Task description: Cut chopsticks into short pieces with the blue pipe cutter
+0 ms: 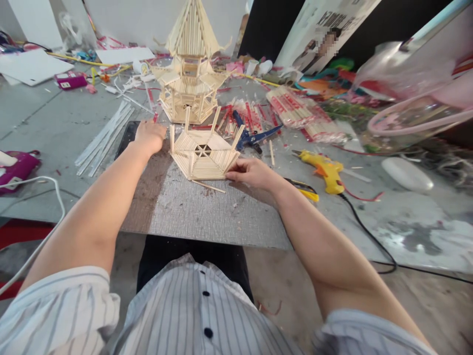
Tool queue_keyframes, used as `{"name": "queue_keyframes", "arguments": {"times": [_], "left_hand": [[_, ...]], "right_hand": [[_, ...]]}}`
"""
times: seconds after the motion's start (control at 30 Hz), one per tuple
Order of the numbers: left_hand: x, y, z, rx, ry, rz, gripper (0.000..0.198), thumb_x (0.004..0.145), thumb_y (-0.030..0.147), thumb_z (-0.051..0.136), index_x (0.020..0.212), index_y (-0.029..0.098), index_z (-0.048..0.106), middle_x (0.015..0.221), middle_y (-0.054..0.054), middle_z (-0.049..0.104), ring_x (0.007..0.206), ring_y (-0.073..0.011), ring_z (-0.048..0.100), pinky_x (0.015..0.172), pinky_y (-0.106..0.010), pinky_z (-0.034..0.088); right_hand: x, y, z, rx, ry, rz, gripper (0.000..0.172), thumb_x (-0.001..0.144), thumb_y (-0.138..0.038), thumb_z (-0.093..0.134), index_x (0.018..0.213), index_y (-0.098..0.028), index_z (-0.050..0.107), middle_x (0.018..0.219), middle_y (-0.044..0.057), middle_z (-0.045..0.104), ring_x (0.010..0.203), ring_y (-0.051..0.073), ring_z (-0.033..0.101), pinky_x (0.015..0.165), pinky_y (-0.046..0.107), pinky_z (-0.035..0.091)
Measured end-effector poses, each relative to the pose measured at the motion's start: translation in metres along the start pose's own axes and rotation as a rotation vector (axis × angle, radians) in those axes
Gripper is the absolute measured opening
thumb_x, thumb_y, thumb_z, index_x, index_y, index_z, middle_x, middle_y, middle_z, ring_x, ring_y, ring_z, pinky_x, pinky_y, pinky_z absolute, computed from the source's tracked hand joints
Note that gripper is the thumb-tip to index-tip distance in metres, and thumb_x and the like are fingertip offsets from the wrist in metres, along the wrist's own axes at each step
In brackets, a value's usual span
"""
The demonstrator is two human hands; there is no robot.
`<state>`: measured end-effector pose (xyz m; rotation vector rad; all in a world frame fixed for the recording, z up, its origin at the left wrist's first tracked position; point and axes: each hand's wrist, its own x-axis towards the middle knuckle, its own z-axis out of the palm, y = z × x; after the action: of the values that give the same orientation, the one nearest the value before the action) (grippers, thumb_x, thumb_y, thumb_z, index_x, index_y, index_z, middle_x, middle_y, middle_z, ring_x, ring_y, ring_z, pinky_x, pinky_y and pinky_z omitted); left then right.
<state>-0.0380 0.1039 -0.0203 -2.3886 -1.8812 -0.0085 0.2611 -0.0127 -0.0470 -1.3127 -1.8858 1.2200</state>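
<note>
A small hexagonal chopstick platform [205, 165] with upright stick posts at its corners sits on the grey board [218, 217] in front of me. My right hand [253, 172] pinches its near right edge between thumb and fingers. To the platform's left, my left hand [151, 137] is held with its fingers curled together, a little apart from the left post. Whatever those fingers may hold is hidden. One loose thin stick [209, 186] lies just below the platform's near edge. Behind it stands a tall pagoda model [190, 86] made of the same pale sticks.
Blue-handled cutters [254, 138], a yellow utility knife [305, 190] and a yellow glue gun [321, 170] with a black cord lie on the right. Packs of chopsticks [295, 108] are behind them. White strips [105, 138] and a purple object [18, 170] lie left.
</note>
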Motion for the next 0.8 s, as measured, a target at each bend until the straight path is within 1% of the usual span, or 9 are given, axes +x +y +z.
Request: {"name": "queue_keyframes", "arguments": {"times": [0.23,0.3,0.37,0.43,0.47,0.6,0.67,0.73,0.8], "left_hand": [[-0.017,0.008,-0.011,-0.068,0.012,0.012,0.033,0.070,0.018,0.053,0.101,0.016,0.063,0.103,-0.013,0.064,0.112,-0.0291,0.048,0.094,-0.039,0.031],[-0.024,0.012,-0.016,-0.093,0.039,0.024,0.033,0.071,0.019,0.052,0.102,0.016,0.063,0.102,-0.012,0.065,0.112,-0.0292,0.047,0.094,-0.039,0.032],[-0.030,0.016,-0.021,-0.151,0.100,0.018,0.031,0.076,0.023,0.049,0.102,0.015,0.064,0.103,-0.010,0.064,0.113,-0.0285,0.046,0.093,-0.038,0.033],[-0.035,0.018,-0.026,-0.245,0.171,0.010,0.034,0.080,0.026,0.046,0.107,0.016,0.063,0.107,-0.009,0.063,0.111,-0.0261,0.047,0.091,-0.037,0.035],[-0.038,0.018,-0.028,-0.306,0.237,-0.048,0.033,0.080,0.025,0.045,0.106,0.017,0.063,0.106,-0.008,0.063,0.109,-0.0249,0.050,0.090,-0.036,0.036],[-0.053,0.022,-0.038,-0.557,0.368,-0.120,0.029,0.083,0.033,0.044,0.104,0.024,0.062,0.093,-0.003,0.067,0.100,-0.0207,0.056,0.083,-0.033,0.042],[-0.064,0.029,-0.045,-0.649,0.412,-0.124,0.028,0.085,0.038,0.044,0.100,0.024,0.062,0.084,-0.002,0.068,0.092,-0.0182,0.058,0.077,-0.031,0.044],[-0.076,0.038,-0.050,-0.761,0.473,-0.109,0.029,0.085,0.043,0.045,0.096,0.022,0.062,0.077,0.000,0.066,0.080,-0.0149,0.059,0.069,-0.029,0.045],[-0.085,0.046,-0.051,-0.889,0.539,-0.029,0.032,0.083,0.048,0.051,0.091,0.019,0.062,0.073,0.000,0.063,0.066,-0.0106,0.057,0.061,-0.027,0.044]], "right_hand": [[-0.002,-0.010,-0.001,0.054,0.021,0.006,0.031,0.058,-0.045,0.069,0.068,-0.017,0.060,0.062,0.000,0.057,0.055,0.010,0.049,0.056,0.028,0.039],[-0.005,-0.015,-0.005,0.050,0.068,-0.005,0.032,0.059,-0.046,0.069,0.067,-0.017,0.059,0.058,-0.001,0.054,0.051,0.009,0.046,0.052,0.027,0.037],[-0.009,-0.019,-0.010,0.032,0.177,-0.029,0.033,0.061,-0.048,0.067,0.066,-0.017,0.056,0.054,-0.002,0.050,0.048,0.008,0.043,0.050,0.026,0.035],[-0.012,-0.022,-0.016,0.009,0.335,-0.071,0.032,0.064,-0.048,0.066,0.066,-0.018,0.054,0.053,-0.003,0.048,0.047,0.009,0.042,0.050,0.027,0.034],[-0.014,-0.022,-0.020,-0.003,0.421,-0.091,0.031,0.066,-0.047,0.065,0.066,-0.019,0.054,0.053,-0.003,0.047,0.048,0.009,0.042,0.050,0.027,0.034],[-0.016,-0.017,-0.039,-0.032,0.718,-0.098,0.022,0.075,-0.040,0.059,0.069,-0.020,0.054,0.054,-0.002,0.047,0.048,0.010,0.043,0.052,0.028,0.036],[-0.016,-0.011,-0.049,-0.083,0.808,-0.067,0.018,0.077,-0.037,0.057,0.071,-0.020,0.055,0.057,0.000,0.050,0.050,0.012,0.046,0.054,0.029,0.038],[-0.016,-0.004,-0.058,-0.226,0.868,-0.033,0.016,0.076,-0.035,0.057,0.072,-0.019,0.057,0.063,0.002,0.056,0.057,0.014,0.051,0.059,0.031,0.041],[-0.014,0.003,-0.063,-0.409,0.900,0.021,0.012,0.075,-0.031,0.057,0.072,-0.019,0.059,0.070,0.004,0.061,0.067,0.017,0.057,0.068,0.033,0.043]]}}
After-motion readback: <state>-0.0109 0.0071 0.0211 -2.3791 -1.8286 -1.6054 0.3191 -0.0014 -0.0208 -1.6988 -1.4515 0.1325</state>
